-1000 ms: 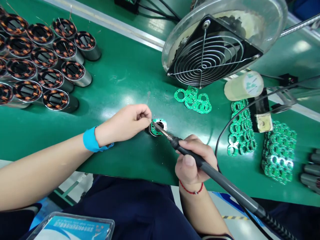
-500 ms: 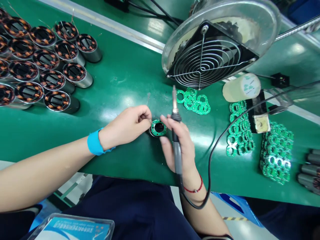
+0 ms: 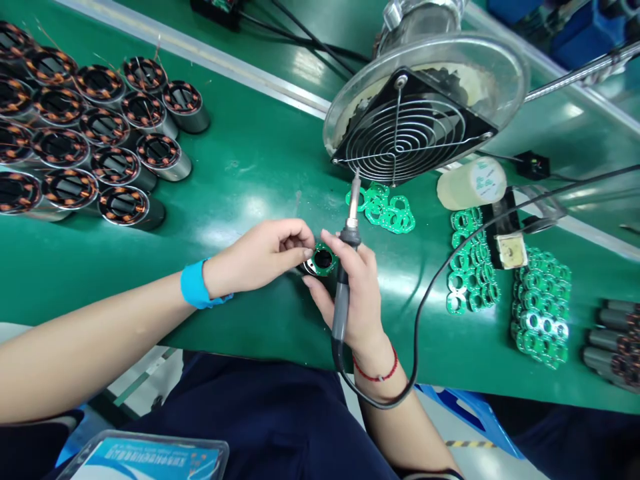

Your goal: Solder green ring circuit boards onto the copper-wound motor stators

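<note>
Since a second ago the soldering iron [image 3: 341,300] has swung off the part. Its tip, which was touching the green ring board, now points away toward the fan [image 3: 410,130]. The right hand [image 3: 365,300] grips the iron's handle along its length, while its thumb and forefinger spread open at either side of the small stator [image 3: 323,260]. That stator stands on the green tabletop [image 3: 250,167], a little in from the near edge and about midway along. The left hand [image 3: 260,257] is curled, fingertips pinched on the stator's left rim. Bare stators [image 3: 100,127] crowd the far left corner, and loose green rings [image 3: 383,207] lie just beyond the hands.
</note>
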{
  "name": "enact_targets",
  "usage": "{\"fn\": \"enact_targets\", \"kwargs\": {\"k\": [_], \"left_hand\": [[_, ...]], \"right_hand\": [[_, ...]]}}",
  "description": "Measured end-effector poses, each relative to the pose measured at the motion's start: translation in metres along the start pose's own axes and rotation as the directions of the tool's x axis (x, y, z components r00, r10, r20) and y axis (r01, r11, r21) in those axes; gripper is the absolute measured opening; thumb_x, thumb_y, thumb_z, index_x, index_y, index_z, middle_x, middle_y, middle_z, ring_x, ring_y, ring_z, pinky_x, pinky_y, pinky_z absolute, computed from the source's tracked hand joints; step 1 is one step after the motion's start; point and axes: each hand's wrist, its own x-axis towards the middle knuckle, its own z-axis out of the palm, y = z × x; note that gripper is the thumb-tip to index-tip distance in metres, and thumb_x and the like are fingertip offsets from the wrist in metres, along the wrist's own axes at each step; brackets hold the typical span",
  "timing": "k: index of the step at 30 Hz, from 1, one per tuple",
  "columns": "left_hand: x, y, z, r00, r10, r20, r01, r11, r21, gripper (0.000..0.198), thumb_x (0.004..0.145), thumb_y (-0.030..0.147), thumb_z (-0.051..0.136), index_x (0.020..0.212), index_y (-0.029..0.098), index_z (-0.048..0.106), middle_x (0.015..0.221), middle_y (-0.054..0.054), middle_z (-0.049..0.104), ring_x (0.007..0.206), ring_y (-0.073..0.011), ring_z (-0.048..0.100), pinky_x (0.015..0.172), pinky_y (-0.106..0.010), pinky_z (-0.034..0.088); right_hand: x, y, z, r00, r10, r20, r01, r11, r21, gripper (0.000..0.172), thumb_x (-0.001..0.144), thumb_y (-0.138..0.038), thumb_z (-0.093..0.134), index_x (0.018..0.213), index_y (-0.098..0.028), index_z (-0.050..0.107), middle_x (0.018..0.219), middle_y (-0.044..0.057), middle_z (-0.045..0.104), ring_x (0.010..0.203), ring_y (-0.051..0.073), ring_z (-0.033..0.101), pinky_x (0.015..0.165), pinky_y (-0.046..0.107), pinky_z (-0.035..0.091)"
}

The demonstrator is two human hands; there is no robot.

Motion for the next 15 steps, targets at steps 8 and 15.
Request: {"fn": "enact_targets", "kwargs": {"k": [8, 15], "left_hand": [[-0.002, 0.005, 0.002, 0.999, -0.021, -0.046, 0.022, 0.999, 0.027, 0.007, 0.078, 0.022, 0.054, 0.072, 0.019, 0.057, 0.062, 0.004, 0.052, 0.058, -0.0100, 0.047, 0.056, -0.022, 0.038], [-0.002, 0.005, 0.001, 0.997, 0.019, -0.074, -0.009, 0.992, 0.129, 0.008, 0.074, 0.018, 0.051, 0.068, 0.018, 0.055, 0.060, 0.005, 0.050, 0.056, -0.0089, 0.044, 0.054, -0.023, 0.035]], "right_hand": [[-0.002, -0.006, -0.006, 0.996, -0.021, -0.086, 0.027, 0.997, 0.074, 0.046, 0.091, -0.011, 0.059, 0.134, -0.026, 0.054, 0.098, 0.003, 0.081, 0.089, 0.021, 0.071, 0.088, 0.039, 0.053], [-0.018, -0.001, -0.007, 0.929, 0.115, -0.352, -0.018, 0.963, 0.267, 0.031, 0.100, -0.032, 0.052, 0.128, -0.024, 0.062, 0.076, 0.000, 0.073, 0.058, 0.017, 0.067, 0.060, 0.034, 0.053]]}}
